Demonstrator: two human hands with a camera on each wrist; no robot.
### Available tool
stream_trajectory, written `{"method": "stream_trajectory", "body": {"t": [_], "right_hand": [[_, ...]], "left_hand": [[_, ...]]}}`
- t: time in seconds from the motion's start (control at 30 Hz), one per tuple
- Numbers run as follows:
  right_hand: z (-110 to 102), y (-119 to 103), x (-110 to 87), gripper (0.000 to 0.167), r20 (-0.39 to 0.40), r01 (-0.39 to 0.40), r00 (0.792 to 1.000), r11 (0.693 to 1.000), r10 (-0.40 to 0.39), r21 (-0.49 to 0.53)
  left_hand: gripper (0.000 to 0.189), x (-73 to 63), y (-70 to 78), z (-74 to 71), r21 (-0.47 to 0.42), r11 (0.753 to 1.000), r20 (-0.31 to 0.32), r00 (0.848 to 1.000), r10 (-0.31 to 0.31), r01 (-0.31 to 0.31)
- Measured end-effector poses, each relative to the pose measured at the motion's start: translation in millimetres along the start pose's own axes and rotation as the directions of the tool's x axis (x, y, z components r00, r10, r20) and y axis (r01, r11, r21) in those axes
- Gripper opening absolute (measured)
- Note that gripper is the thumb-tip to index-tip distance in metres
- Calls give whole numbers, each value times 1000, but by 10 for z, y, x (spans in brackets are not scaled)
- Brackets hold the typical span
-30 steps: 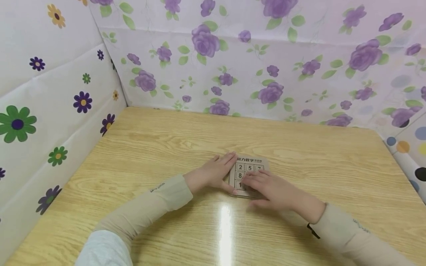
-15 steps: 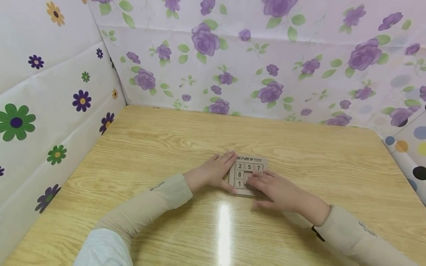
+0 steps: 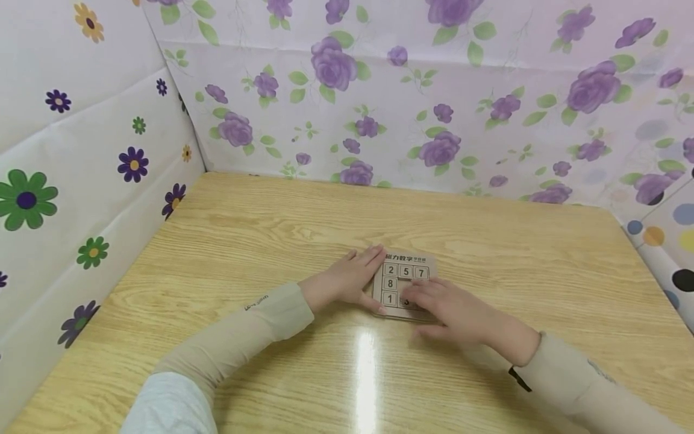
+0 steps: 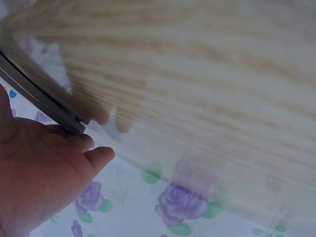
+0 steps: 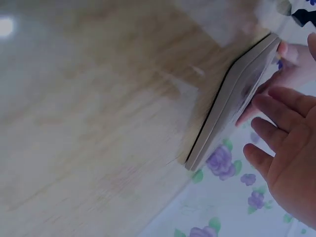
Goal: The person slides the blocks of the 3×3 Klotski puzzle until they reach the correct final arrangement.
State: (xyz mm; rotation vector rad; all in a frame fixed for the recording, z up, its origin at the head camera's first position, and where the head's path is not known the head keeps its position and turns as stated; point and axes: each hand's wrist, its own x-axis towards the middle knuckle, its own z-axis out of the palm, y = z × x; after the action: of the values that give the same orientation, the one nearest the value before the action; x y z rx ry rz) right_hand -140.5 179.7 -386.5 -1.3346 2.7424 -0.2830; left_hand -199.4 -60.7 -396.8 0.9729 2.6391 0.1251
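A grey number sliding puzzle [image 3: 398, 313] lies flat near the middle of the wooden table. Its tiles show 2, 5 and 7 in the top row, 8 at the middle left and 1 and 3 in the bottom row; a gap shows below the 5. Along the puzzle's left side rests my left hand [image 3: 347, 282], fingers extended at its upper left corner and thumb on its lower left corner. My right hand [image 3: 455, 313] reaches over the right side, its straight fingertips on the tile marked 3 [image 3: 406, 302]. That hand covers the tiles at the right.
The wooden table [image 3: 271, 241] reaches back to a white cloth wall [image 3: 379, 90] with purple roses. On the left stands another cloth panel [image 3: 108, 199] with coloured flowers, and a dotted one [image 3: 664, 241] is at the right.
The tile marked 3 has slid toward me into the bottom row under my right fingertips, opening the gap below the 5. My right hand shifted slightly right; my left stayed in place.
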Motion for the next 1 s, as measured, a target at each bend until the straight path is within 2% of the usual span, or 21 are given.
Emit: {"method": "stream_trajectory", "body": {"t": [0.2,0.6,0.77,1.0], "right_hand": [[26,105,103,70,-8,-74,997,996,74,-39],[-18,1,57,65,-3,-22,1000,997,21,-72],[-27,-42,41,66,9,-18,1000,999,18,-49],[-27,-10,126,63,-7,-8,1000,999,8,-47]], "left_hand": [[122,3,12,49,0,1000,2,1000,4,-4],[121,3,-5,11,-1,1000,-4,1000,4,-4],[121,6,-11,7,-9,1000,0,1000,3,-3],[120,8,-21,19,-4,1000,-8,1000,0,0]]}}
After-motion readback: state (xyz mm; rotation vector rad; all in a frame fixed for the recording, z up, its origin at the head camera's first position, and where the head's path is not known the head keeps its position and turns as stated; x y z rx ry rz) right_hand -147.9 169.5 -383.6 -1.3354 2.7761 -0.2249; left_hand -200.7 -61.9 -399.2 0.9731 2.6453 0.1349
